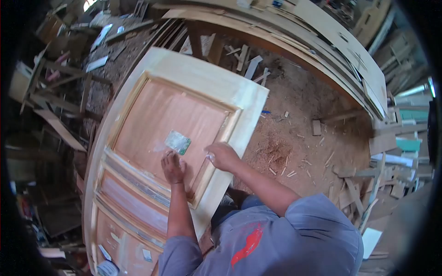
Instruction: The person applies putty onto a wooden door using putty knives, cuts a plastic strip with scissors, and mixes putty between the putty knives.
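Observation:
A wooden panel door (202, 73) with raised mouldings lies flat in front of me. On its reddish upper panel rests a flat pale piece with a green edge (177, 141), with a whitish smear beside it. My left hand (173, 168) is just below that piece, its fingers loosely bent and the thumb apart, with white residue on it. My right hand (222, 155) is closed at the right-hand moulding (225, 131). Something small and white shows at its fingertips, too small to name.
A round whitish container (107, 268) and a small pale piece (147, 255) lie on the door's lower part. Behind the door stands a long bench (322, 27) stacked with boards. Wood scraps and shavings (278, 156) litter the dirt floor. Offcuts (354, 193) are piled at right.

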`<state>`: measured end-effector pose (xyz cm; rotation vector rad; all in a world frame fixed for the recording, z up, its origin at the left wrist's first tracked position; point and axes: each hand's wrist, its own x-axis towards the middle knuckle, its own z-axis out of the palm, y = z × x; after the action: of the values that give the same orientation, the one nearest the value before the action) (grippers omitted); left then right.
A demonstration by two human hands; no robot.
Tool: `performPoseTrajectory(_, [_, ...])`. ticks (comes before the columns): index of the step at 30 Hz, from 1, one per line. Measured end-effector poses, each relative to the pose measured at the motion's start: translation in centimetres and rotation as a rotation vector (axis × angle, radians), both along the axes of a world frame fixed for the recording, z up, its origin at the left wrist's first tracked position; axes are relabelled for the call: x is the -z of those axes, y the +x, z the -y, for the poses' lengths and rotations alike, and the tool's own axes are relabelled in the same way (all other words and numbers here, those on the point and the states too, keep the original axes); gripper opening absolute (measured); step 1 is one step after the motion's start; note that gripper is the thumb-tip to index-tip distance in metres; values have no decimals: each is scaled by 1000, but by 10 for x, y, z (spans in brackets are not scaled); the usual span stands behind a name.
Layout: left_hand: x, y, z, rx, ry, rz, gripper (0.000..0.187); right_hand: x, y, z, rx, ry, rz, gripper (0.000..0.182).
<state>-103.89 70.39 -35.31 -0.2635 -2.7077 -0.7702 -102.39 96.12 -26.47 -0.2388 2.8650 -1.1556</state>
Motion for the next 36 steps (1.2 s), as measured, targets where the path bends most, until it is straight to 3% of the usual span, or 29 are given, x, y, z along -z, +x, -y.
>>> performPoseTrajectory(3, [3,6,-3,-27,-51,-43,39,-42,39,-29,143,-62,260,26])
performPoseTrajectory(4, [0,8,-7,-47,-30,-27,36,-51,50,-38,252,-139,308,34])
performPoseTrajectory(7, [-8,17,-43,-132,90,-2,33,-43,68,-70,315,-106,35,39])
performPoseTrajectory(10, [-11,22,-102,-80,54,-79,32,-45,66,-104,338,-168,89,33])
performPoseTrajectory(13, [-39,11,-178,68,118,-59,33,-22,55,-135,468,-406,-177,24])
performPoseTrajectory(17, [-60,-53,-268,211,37,20,50,4,29,-219,504,-463,-24,20])
performPoseTrajectory(19, [-42,-98,-299,230,-79,70,62,51,5,-265,627,-586,74,19])
performPoseTrajectory(21, [-25,-149,-332,244,-151,99,69,126,-19,-324,653,-494,155,20])
performPoseTrajectory(23, [6,-174,-345,106,-266,252,85,223,-44,-385,702,-402,295,21])
performPoseTrajectory(25, [10,-173,-342,40,-108,291,88,331,-58,-439,753,-301,499,21])
performPoseTrajectory(28, [7,-177,-389,-119,89,390,84,474,-84,-509,693,11,574,23])
performPoseTrajectory(31, [36,-194,-409,-129,9,282,79,589,-127,-562,483,217,772,33])
performPoseTrajectory(34, [63,-216,-414,-91,-86,153,75,680,-165,-588,250,406,786,40])
performPoseTrajectory(36, [75,-227,-414,-64,-136,78,73,730,-184,-594,252,414,682,43])
